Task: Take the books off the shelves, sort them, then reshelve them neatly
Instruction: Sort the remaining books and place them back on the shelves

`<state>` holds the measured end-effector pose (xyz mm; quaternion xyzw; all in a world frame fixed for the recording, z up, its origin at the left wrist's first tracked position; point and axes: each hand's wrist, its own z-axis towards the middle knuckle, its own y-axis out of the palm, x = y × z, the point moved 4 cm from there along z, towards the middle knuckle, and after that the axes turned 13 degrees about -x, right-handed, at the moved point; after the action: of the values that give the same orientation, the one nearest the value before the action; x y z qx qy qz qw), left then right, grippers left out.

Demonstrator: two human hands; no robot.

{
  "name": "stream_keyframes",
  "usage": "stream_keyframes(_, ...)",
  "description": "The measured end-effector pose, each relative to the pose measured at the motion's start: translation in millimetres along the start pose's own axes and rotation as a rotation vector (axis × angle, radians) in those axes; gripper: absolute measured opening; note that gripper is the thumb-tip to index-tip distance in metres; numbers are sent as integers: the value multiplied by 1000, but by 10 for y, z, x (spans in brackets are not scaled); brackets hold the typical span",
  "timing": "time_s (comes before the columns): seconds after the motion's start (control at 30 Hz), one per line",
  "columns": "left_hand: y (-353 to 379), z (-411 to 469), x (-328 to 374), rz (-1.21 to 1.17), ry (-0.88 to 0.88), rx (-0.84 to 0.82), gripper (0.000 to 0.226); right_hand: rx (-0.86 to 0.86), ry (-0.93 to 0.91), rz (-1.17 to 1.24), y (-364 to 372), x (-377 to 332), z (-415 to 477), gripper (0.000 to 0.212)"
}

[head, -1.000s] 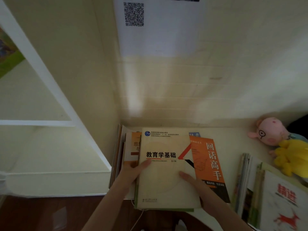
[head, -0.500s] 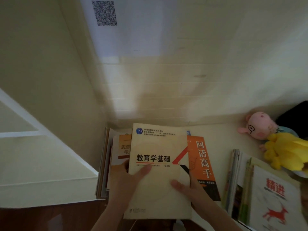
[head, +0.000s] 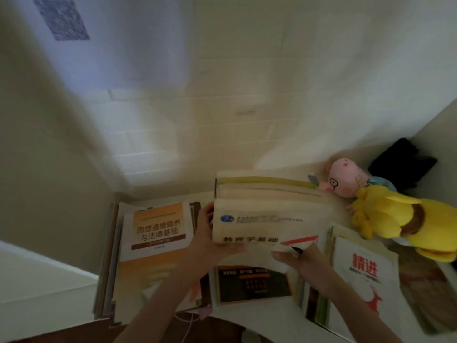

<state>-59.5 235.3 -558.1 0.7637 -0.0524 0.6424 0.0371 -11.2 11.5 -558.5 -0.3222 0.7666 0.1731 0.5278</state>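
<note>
I hold a small stack of cream-covered books (head: 267, 214) raised above the white table (head: 262, 315), its top cover tilted toward me. My left hand (head: 210, 241) grips the stack's left edge. My right hand (head: 301, 263) holds it from below at the front right. Left of the stack lies an orange-and-white book (head: 158, 229) on top of a pile. A dark book with an orange strip (head: 254, 283) lies flat under the raised stack. At the right lies a white book with red characters (head: 363, 276) on another pile.
A pink plush pig (head: 346, 179) and a yellow plush toy (head: 400, 219) lie at the table's back right, beside a black object (head: 405, 162). A white sheet with a QR code (head: 61, 19) hangs on the wall. A white shelf board (head: 37, 280) juts in at the lower left.
Both hands have lifted the cream book, with others beneath it, up and to the right off the left pile, uncovering the orange-and-white book. The view swung right and is blurred.
</note>
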Motion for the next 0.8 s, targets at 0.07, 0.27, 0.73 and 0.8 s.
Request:
stream_keyframes(0.07, 66, -34, -108, 18, 0, -20, 114, 21, 15, 47, -44, 150, -14, 55)
stream_keyframes(0.27, 250, 3, 13, 177, 98, -193, 115, 66, 5, 161, -133, 320, -60, 102)
stream_keyframes(0.73, 128, 196, -76, 103, 24, -205, 99, -54, 20, 191, -165, 268, 100, 67)
stream_keyframes(0.8, 138, 216, -98, 95, 29, -197, 97, -67, 15, 173, -168, 275, 118, 58)
